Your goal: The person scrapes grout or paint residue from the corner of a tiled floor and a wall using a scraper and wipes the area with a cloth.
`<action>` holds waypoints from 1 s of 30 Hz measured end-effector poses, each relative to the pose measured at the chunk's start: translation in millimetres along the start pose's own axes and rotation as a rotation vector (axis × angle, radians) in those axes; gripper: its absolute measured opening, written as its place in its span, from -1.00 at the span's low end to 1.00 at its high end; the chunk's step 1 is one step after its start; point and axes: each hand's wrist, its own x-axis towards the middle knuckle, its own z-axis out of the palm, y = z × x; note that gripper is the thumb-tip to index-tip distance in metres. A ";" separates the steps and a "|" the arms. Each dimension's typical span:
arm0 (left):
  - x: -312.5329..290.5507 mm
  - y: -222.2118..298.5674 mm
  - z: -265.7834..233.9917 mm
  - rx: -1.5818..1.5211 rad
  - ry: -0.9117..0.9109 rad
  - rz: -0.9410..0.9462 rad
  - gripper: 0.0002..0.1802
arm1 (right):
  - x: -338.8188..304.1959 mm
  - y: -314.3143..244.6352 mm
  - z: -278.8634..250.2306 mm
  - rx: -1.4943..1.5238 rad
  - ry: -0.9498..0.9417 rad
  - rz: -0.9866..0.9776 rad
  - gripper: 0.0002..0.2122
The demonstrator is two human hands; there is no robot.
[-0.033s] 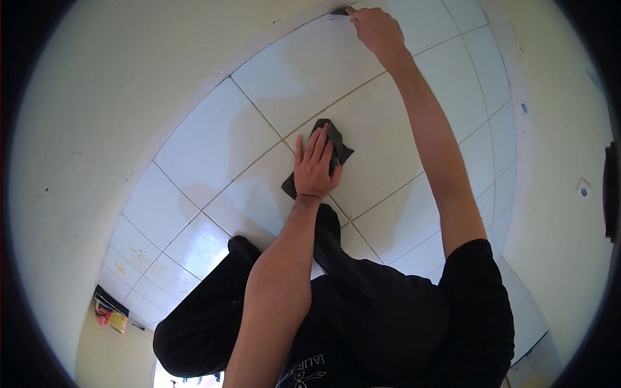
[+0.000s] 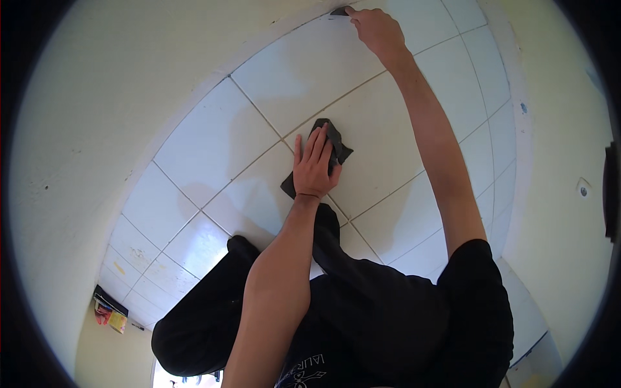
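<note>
My left hand lies flat, fingers stretched out, on a folded dark grey cloth on the floor. The cloth pokes out past the fingertips and beside the wrist. With the arm stretched far forward, my right hand is closed on a small dark flat piece, whose exact kind I cannot make out. That piece touches the line where the tiled floor meets the far wall. My fingers hide part of it.
A pale wall curves along the left and far side, and another wall stands at the right. Near the lower left corner are some colourful packets. My bent knees in black trousers rest close to the cloth.
</note>
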 end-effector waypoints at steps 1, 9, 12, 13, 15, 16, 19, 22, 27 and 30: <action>-0.2 -0.5 1.0 0.006 0.009 0.002 -0.51 | -3.0 2.3 -1.2 -0.027 -0.011 -0.001 -0.80; 8.1 7.4 7.8 -0.019 0.024 0.019 -0.51 | 1.5 9.3 1.0 0.015 -0.043 0.123 -0.77; 6.7 3.8 8.2 -0.003 0.035 0.010 -0.50 | 0.6 11.2 3.4 0.055 0.008 0.048 -0.75; 5.2 2.5 6.4 -0.003 0.022 0.007 -0.50 | -5.8 6.6 -3.8 0.064 -0.021 0.083 -0.75; 5.5 3.1 5.9 -0.010 0.008 0.004 -0.51 | -8.0 3.3 -4.6 0.067 -0.053 0.119 -0.75; 7.2 5.7 6.7 -0.022 0.009 0.007 -0.51 | -7.3 4.8 -0.1 0.060 -0.018 0.118 -0.74; 7.6 5.9 7.3 -0.036 0.015 0.011 -0.51 | 0.5 9.4 4.2 0.053 0.002 0.127 -0.74; 6.2 2.9 6.3 -0.028 0.014 0.004 -0.51 | -1.3 8.5 -10.3 0.092 -0.024 0.116 -0.77; 8.5 1.5 8.7 -0.017 0.041 0.025 -0.50 | 6.8 10.1 -1.6 0.088 0.002 0.098 -0.82; 7.3 4.0 6.2 -0.032 0.008 0.002 -0.51 | 3.1 9.4 -11.9 0.075 -0.047 0.084 -0.78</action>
